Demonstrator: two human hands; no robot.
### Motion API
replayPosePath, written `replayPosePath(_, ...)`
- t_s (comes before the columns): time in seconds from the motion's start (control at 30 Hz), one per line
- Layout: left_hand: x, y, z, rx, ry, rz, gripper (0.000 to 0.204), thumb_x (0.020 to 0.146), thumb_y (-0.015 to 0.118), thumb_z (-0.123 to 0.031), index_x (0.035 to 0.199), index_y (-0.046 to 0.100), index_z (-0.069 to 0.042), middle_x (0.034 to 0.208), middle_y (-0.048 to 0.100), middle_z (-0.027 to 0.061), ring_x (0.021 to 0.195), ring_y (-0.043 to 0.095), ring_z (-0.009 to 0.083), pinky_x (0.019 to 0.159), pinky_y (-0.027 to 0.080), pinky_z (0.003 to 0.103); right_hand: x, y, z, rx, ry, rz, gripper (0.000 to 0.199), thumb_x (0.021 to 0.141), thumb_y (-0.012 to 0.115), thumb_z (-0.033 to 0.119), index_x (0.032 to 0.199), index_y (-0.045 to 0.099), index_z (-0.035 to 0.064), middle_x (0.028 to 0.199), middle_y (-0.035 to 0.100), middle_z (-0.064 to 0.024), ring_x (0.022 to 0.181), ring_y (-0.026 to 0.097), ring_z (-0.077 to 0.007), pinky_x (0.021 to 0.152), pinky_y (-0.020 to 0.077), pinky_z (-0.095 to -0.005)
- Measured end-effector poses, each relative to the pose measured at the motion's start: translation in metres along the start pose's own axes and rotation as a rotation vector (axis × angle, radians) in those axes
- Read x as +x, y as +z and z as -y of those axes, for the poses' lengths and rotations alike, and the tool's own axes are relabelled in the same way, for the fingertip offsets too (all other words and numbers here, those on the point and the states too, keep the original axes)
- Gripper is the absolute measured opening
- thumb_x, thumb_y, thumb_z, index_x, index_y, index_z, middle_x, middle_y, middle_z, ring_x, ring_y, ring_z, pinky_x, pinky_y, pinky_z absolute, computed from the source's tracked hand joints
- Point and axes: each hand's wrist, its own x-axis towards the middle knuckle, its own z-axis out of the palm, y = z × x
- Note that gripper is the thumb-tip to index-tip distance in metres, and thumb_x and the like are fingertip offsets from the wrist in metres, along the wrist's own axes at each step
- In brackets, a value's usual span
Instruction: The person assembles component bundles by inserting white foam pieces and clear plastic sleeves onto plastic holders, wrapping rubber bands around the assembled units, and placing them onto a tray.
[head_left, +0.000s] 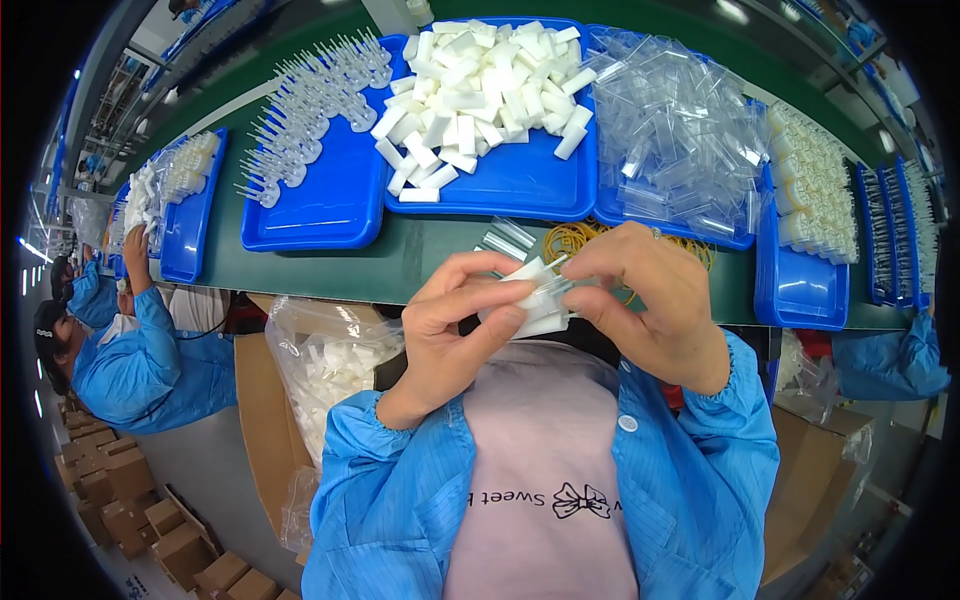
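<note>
My left hand is closed around a small bundle of white rectangular blocks and clear plastic pieces, just above the bench's near edge. From the other side, my right hand has its thumb and fingers bent in at the bundle, around a thin pale stem. How the parts fit together is partly hidden by my fingers. Beyond my hands, a few clear plastic pieces and yellow rubber bands lie on the green bench.
Blue trays hold white blocks, clear plastic sleeves, stemmed clear parts and banded bundles. A cardboard box with bagged white blocks stands lower left. A co-worker in a blue smock sits at left.
</note>
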Motion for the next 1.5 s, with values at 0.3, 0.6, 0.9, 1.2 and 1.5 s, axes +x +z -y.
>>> replayPosePath(0.3,-0.002,0.000,0.005,0.012,0.083,-0.019,0.027,0.078,0.070,0.001,0.105,0.070,-0.003,0.112,0.059,0.0117,0.092,0.059,0.0141,0.074,0.049,0.025,0.002,-0.004,0.003,0.082,0.205,0.059,0.020,0.077,0.070,0.006,0.094,0.061,0.0027,0.084,0.063,-0.0075,0.070,0.062,-0.0195,0.060,0.0475,-0.0304)
replayPosePath(0.6,-0.002,0.002,0.001,-0.064,0.023,-0.007,0.024,0.080,0.069,0.002,0.104,0.069,-0.002,0.114,0.057,0.0104,0.090,0.058,0.0109,0.072,0.049,0.022,0.008,-0.005,0.000,0.130,0.265,0.122,0.022,0.076,0.070,0.002,0.097,0.062,0.0020,0.083,0.064,-0.0058,0.064,0.057,-0.0103,0.056,0.0446,-0.0242)
replayPosePath(0.9,-0.001,0.003,0.007,-0.181,-0.086,-0.030,0.045,0.083,0.064,0.006,0.126,0.050,0.002,0.118,0.054,0.0127,0.100,0.061,0.0168,0.081,0.052,0.026,0.011,0.009,-0.006,0.124,0.274,0.127,0.027,0.080,0.068,0.010,0.104,0.058,0.0065,0.073,0.059,-0.0086,0.063,0.061,-0.0192,0.054,0.0439,-0.0299)
replayPosePath(1.2,0.009,0.006,0.012,-0.489,-0.342,0.142,0.078,0.093,0.044,-0.057,0.143,0.029,0.001,0.122,0.054,0.0156,0.101,0.061,0.0199,0.085,0.051,0.030,0.023,-0.011,-0.022,0.423,0.557,0.269,0.034,0.082,0.068,0.006,0.112,0.054,0.0022,0.084,0.062,-0.0041,0.067,0.053,-0.0021,0.058,0.0414,-0.0177)
replayPosePath(1.5,0.018,0.007,0.017,-0.864,-0.678,0.253,0.057,0.094,0.056,-0.030,0.139,0.035,-0.002,0.126,0.054,0.0122,0.108,0.060,0.0212,0.090,0.052,0.033,0.011,-0.005,-0.023,-0.014,0.112,0.026,0.064,0.070,0.077,0.016,0.127,0.050,0.0032,0.121,0.056,-0.0144,0.105,0.056,-0.0260,0.090,0.0452,-0.0360)
